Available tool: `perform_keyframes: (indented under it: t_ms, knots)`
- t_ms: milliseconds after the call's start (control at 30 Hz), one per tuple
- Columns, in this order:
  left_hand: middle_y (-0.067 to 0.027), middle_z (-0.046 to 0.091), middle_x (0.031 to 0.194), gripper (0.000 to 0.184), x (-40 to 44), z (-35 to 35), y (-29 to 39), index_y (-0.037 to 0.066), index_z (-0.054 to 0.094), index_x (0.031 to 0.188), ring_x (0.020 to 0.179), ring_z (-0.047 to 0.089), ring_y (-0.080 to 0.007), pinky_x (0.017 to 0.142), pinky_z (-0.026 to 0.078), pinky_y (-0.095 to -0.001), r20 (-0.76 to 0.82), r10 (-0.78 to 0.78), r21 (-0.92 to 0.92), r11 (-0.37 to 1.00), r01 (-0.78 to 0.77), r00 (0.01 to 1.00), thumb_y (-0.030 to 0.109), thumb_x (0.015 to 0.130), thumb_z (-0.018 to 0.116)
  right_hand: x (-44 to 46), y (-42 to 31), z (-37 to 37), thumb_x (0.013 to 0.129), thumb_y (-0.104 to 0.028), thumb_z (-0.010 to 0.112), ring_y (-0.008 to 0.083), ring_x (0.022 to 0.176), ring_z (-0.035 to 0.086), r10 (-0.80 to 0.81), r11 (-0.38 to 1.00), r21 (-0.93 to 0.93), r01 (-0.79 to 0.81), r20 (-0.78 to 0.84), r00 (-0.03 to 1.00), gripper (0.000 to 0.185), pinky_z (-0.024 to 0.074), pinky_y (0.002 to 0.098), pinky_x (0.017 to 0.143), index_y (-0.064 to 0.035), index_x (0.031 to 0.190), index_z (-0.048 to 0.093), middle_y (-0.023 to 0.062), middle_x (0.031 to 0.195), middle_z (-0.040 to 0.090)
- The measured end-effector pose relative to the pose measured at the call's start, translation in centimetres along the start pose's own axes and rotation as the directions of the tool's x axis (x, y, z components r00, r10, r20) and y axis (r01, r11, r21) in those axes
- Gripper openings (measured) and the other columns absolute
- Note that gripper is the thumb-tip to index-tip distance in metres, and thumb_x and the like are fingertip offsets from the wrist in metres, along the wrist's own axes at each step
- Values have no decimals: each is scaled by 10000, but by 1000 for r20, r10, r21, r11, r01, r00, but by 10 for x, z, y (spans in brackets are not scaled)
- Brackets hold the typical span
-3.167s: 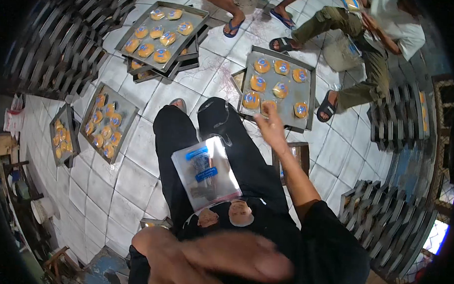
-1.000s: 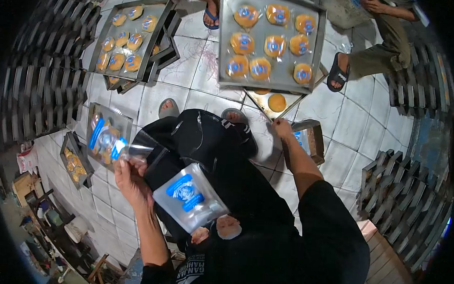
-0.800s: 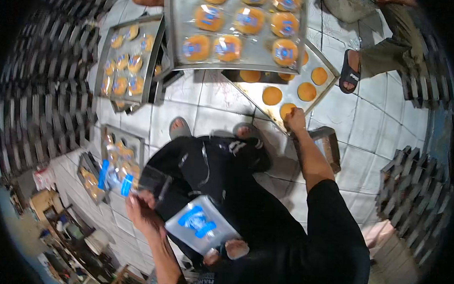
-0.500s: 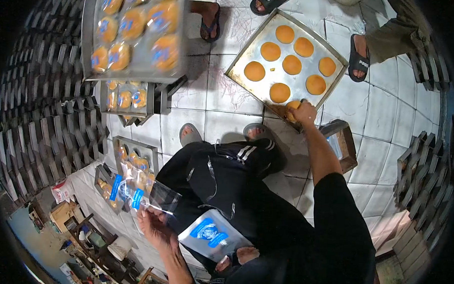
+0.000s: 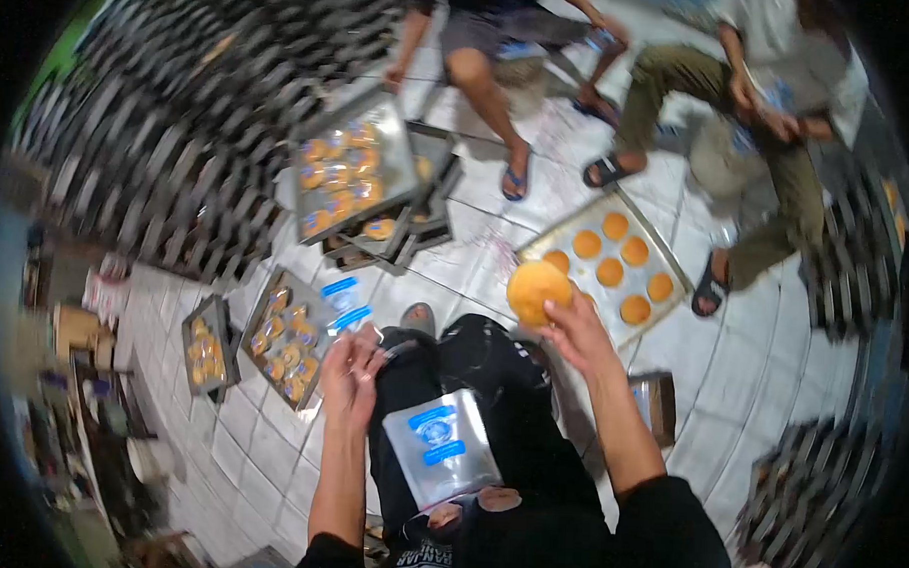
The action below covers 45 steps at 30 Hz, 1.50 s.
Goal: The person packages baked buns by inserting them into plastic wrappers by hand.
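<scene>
My right hand (image 5: pixel 576 335) grips a round golden bun (image 5: pixel 536 291), lifted in front of my knees. Behind it on the floor, a square metal tray (image 5: pixel 585 220) carries several similar buns. A clear plastic bag (image 5: pixel 346 302) with blue print is pinched in the fingers of my left hand (image 5: pixel 352 374), raised to the left of my legs. The bag looks thin and has no bun in it. More flat bags of the same kind, a stack (image 5: pixel 470 425) with blue print on top, lie across my lap.
Trays of bagged buns (image 5: pixel 407 167) are stacked ahead on the left, with two more trays (image 5: pixel 268 363) nearer me. An open brown box (image 5: pixel 660 406) sits right of my legs. Two people (image 5: pixel 472 69) sit opposite. Tall stacks of dark trays (image 5: pixel 128 162) line the left.
My right hand has lifted a bun out of the tray and brought it up toward the middle. My left hand, still with the bag, has moved slightly right and up. The view has tilted upward.
</scene>
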<state>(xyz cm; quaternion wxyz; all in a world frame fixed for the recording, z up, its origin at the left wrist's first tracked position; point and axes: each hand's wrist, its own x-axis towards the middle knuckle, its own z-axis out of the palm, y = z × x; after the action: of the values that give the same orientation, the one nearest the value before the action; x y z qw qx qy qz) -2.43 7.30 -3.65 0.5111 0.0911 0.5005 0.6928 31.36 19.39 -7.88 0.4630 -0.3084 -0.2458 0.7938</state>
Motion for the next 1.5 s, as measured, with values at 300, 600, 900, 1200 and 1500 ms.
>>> perform_keyframes:
  t_ms: [300,600,900,1200,1500]
  knots:
    - [-179,667,1091,291,-36,50,1,10,519,1074,1005,708,-287,778,623,-395,-4,-28,-101,995,27,1000,269,999,628,-77,47,139,649,27,774,405,1173,577,-314,-123,-605,787,776,547,556,504,449,999,-83,1180,651,172,1218,567]
    - [-117,681,1203,419,-66,6,24,55,607,1238,1087,666,-269,985,517,-428,232,-188,-282,926,250,955,384,1044,435,-87,78,210,733,-26,736,369,1232,561,-267,5,-619,786,756,597,539,424,484,1065,-54,1258,618,166,1308,589]
    - [-90,540,1417,515,-91,-1,9,95,412,1473,1302,533,-258,1144,384,-414,176,193,-490,868,-85,965,405,1065,464,-82,86,223,848,-9,585,312,1383,463,-41,-256,-536,804,837,545,581,208,633,1173,-62,1421,500,116,1473,503]
    - [-139,620,1277,660,-58,27,24,72,508,1381,1148,623,-312,1020,501,-459,194,126,-592,806,13,973,613,1030,367,-58,51,244,908,-92,673,295,1069,643,-53,-154,-441,884,897,439,193,386,532,1069,-91,1100,651,105,1085,656]
    - [-179,585,1366,707,-32,-19,37,38,492,1400,1258,574,-341,1042,485,-563,128,-4,-612,787,82,992,623,1027,360,-90,57,232,844,-46,738,247,882,634,324,543,-637,547,760,564,197,513,344,759,-10,916,558,127,946,617]
